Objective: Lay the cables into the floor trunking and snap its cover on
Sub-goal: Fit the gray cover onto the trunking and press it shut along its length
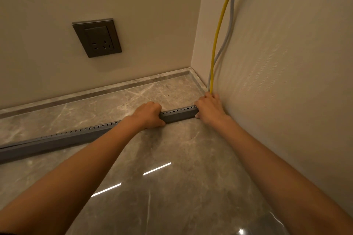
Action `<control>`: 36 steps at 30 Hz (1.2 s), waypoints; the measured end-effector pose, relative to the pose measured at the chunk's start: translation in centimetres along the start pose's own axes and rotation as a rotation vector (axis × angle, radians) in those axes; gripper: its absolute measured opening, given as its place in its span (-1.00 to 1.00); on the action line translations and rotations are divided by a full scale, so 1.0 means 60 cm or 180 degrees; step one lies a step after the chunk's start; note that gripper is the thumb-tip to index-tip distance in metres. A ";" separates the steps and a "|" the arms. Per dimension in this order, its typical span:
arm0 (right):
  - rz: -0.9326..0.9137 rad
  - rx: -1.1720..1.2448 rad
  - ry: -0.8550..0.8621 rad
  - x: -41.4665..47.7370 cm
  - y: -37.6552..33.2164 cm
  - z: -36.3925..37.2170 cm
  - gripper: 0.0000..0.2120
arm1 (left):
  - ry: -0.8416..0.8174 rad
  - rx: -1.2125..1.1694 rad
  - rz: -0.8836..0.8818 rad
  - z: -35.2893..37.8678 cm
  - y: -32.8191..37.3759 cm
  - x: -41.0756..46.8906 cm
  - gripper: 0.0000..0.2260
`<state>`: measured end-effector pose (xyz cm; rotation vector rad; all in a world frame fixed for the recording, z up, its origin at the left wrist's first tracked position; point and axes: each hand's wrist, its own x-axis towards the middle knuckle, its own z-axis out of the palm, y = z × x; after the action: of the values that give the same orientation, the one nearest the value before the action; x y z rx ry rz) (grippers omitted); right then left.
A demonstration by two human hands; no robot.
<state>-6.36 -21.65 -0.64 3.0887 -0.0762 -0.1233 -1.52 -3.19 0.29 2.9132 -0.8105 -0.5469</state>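
Observation:
A long grey slotted floor trunking (179, 114) lies on the marble floor, running from the left edge to the right wall. My left hand (150, 114) is clasped over the trunking, thumb on its near side. At the wall end my right hand (209, 108) grips the trunking's end. A yellow cable (217, 34) and a grey cable (230, 30) hang down the right wall and vanish behind my right hand. Whether the trunking's cover is on cannot be told; its left stretch looks slightly lifted along the top.
A grey wall socket (96, 37) sits on the back wall above a marble skirting (95, 94). The right wall (286, 63) stands right beside my right hand. The glossy marble floor (172, 177) spreads out in front of the trunking.

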 end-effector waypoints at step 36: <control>-0.0481 0.1300 -0.0522 0.027 -0.128 -0.003 -0.68 | 0.0353 -0.0280 0.0025 0.021 -0.080 -0.040 -0.72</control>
<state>-4.34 -14.07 -0.98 3.4817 0.1452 -0.4170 -1.51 2.20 -0.91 2.8299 -0.7636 -0.4049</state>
